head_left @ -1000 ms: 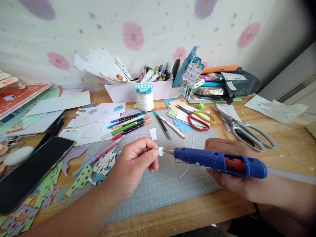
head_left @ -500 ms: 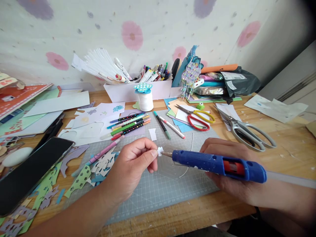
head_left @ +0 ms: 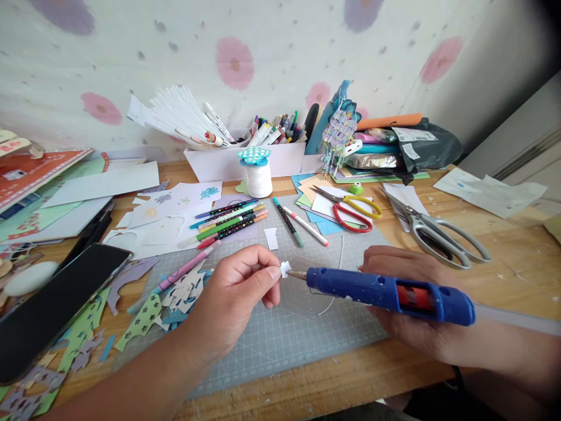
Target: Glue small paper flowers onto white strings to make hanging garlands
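Note:
Between thumb and fingertips, my left hand (head_left: 245,283) pinches a tiny white paper flower (head_left: 285,269) above the cutting mat (head_left: 280,351). My right hand (head_left: 407,316) is wrapped round a blue hot glue gun (head_left: 359,286), its fingers partly hidden behind the body. The gun's metal nozzle points left, its tip at the flower's edge; whether it touches I cannot tell. A clear glue stick (head_left: 512,317) sticks out of the gun's back end. Below the nozzle, a clear sheet and a length of white string (head_left: 342,254) lie on the mat.
Several markers (head_left: 232,222) and a white spool (head_left: 258,180) lie beyond my hands. Red-and-yellow scissors (head_left: 350,213) and large grey scissors (head_left: 438,234) are at right. Paper scraps (head_left: 184,292) and a black phone (head_left: 56,304) lie at left. A pen box (head_left: 245,162) stands behind.
The glue gun has shifted very slightly to the right, and more of the white flower shows. My left hand has barely moved.

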Demonstrator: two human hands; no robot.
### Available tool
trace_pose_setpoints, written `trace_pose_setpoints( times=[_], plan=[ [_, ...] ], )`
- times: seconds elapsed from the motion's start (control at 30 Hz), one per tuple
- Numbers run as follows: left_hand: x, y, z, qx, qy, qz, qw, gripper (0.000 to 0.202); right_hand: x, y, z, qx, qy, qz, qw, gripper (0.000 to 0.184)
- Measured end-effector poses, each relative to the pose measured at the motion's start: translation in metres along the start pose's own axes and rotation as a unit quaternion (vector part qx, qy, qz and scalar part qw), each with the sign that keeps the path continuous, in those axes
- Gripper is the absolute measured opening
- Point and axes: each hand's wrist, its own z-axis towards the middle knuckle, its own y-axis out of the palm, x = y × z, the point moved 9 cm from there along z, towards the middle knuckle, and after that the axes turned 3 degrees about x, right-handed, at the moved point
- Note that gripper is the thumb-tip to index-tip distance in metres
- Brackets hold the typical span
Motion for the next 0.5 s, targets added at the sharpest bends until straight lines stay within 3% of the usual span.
trace_pose_setpoints(
  times=[0.5],
  plan=[
    [0.0, 0.0029, -0.0006, -0.02, 0.004, 0.021, 1.0, 0.013, -0.0058, -0.0054, 0.0045, 0.01, 0.012, 0.009, 1.0, 0.009]
  ],
)
